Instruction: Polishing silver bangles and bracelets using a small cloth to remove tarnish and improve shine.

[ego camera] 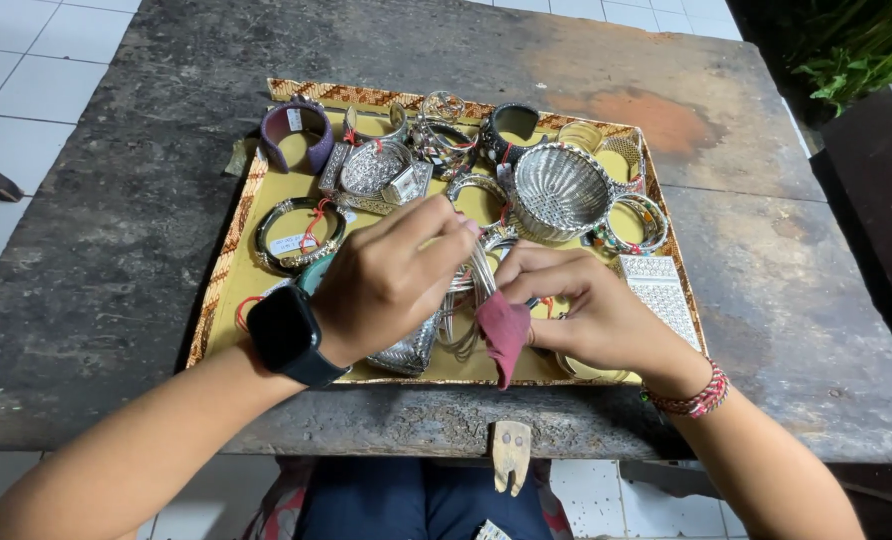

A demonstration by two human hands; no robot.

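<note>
Over the yellow tray of jewellery on the worn tabletop, my left hand pinches thin silver bangles while my right hand grips a red cloth against them; a loosened grip could, I judge, drop them among the other bracelets.

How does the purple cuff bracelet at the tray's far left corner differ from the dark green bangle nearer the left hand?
The purple cuff bracelet is wide and stands on edge; the dark green bangle is slim, lies flat and carries a red-stringed tag. Both rest on the yellow patterned tray, untouched by the hands.
</note>
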